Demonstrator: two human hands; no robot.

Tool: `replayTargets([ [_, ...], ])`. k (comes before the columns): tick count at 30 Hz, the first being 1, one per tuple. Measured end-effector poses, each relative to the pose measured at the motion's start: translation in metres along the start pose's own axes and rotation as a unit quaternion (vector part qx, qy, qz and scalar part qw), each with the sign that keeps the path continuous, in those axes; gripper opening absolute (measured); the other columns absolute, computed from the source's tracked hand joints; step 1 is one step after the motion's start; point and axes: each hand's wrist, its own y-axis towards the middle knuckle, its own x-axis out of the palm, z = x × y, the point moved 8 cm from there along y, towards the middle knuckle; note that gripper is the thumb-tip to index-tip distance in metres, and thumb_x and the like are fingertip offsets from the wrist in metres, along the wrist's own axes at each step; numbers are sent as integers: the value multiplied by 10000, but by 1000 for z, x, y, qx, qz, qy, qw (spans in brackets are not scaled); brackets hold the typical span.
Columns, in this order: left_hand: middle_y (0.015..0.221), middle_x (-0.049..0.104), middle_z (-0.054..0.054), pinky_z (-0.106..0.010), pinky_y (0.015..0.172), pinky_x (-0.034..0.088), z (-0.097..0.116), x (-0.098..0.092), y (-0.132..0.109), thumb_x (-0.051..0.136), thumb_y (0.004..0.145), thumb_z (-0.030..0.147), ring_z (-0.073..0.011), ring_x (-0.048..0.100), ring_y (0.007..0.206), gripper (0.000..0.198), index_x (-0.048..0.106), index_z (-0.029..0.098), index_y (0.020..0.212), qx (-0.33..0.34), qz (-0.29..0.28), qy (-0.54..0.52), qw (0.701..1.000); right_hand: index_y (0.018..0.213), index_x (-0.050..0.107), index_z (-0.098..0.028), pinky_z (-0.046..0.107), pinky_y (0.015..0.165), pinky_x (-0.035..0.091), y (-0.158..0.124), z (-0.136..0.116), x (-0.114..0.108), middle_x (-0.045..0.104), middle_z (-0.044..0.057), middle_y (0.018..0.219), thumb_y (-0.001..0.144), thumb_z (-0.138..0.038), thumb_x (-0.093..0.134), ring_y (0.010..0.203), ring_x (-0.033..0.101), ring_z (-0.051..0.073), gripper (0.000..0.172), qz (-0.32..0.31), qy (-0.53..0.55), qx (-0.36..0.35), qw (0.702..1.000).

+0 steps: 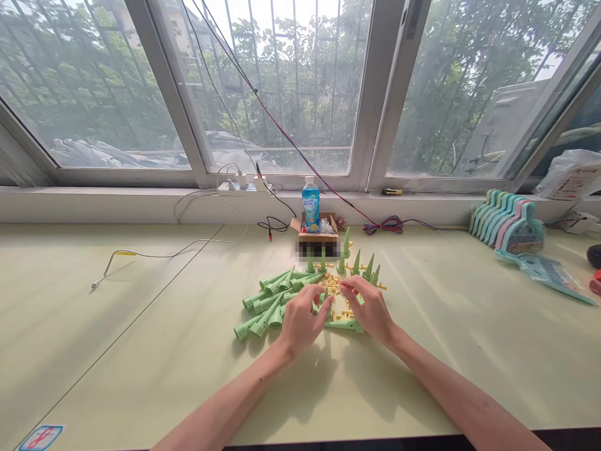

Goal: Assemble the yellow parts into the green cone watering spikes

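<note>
My left hand (303, 316) is curled around a green plastic cone spike, its pointed tip (325, 293) showing between thumb and fingers. Most of that spike is hidden by the hand. My right hand (369, 308) has its fingertips pinched together at the edge of a pile of small yellow T-shaped plastic pieces (332, 282); what they grip, if anything, is too small to make out. Left of my hands lie several loose green cone spikes (267, 307) in a heap. Behind the pile, several upright green spikes (356, 262) have yellow pieces at their bases. Another green spike (342, 325) lies between my wrists.
A small cardboard box (319, 237) with a blue bottle (310, 205) stands behind the spikes. A cable (154, 254) crosses the table's left side, and a coiled wire (387, 225) lies at the back. Pastel plastic boards (507, 219) and a bagged item (544, 272) are at right.
</note>
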Motion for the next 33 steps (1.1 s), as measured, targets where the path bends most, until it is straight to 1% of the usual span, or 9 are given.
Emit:
replayTargets([
  [6,705,521,9,-240,536,330,4,10,-1,490,958,309,-115,422,541,254,509,190,734,28,-56,83,995,948,625,-211,298,669,510,1,1,2,649,51,870,1010,-295,457,766,607,174,198,-3,-6,4,1000],
  [11,748,523,-2,-244,508,304,5,14,-1,506,941,287,-117,422,527,242,500,194,717,34,-78,122,989,960,631,-218,304,672,524,1,1,2,658,57,897,1007,-299,465,789,624,186,191,-4,-12,7,1000],
  [17,769,562,-5,-244,517,312,11,17,-4,508,922,225,-121,455,529,161,547,195,769,56,-96,102,989,976,636,-221,316,681,531,1,2,2,659,60,922,1007,-302,463,797,626,188,193,-5,-6,6,1000],
  [21,699,537,7,-242,523,305,14,15,-4,466,937,208,-122,434,532,214,525,192,732,53,-94,63,992,983,626,-216,308,682,527,0,5,2,656,51,917,1002,-293,470,786,623,176,175,2,-3,14,1000],
  [25,630,450,35,-235,513,291,10,9,-1,469,956,284,-99,347,501,243,502,187,736,7,-72,-20,997,967,615,-210,302,676,521,0,5,0,652,44,888,999,-292,474,754,610,164,166,8,3,19,1000],
  [27,567,365,60,-225,480,254,4,7,0,491,953,343,-88,306,473,260,494,188,745,-39,-64,-91,993,941,618,-211,295,655,516,0,2,0,644,41,859,1003,-300,464,740,601,163,188,4,4,13,1000],
  [29,544,311,74,-215,439,204,-4,9,1,503,949,407,-78,277,448,289,488,190,759,-97,-60,-172,978,920,623,-214,288,635,513,0,0,0,639,41,839,1008,-308,453,730,597,162,214,-2,7,6,1000],
  [31,573,339,68,-205,410,182,-11,10,0,512,940,458,-68,274,442,309,498,189,790,-144,-50,-241,959,914,629,-216,289,633,514,0,-2,1,636,42,833,1012,-313,446,728,596,164,228,-7,9,0,1000],
  [33,631,399,53,-196,392,188,-15,10,0,531,924,487,-58,280,445,321,516,186,814,-169,-36,-282,944,914,633,-218,293,638,516,0,-2,2,633,42,826,1012,-315,446,723,595,165,233,-10,8,-4,1000],
])
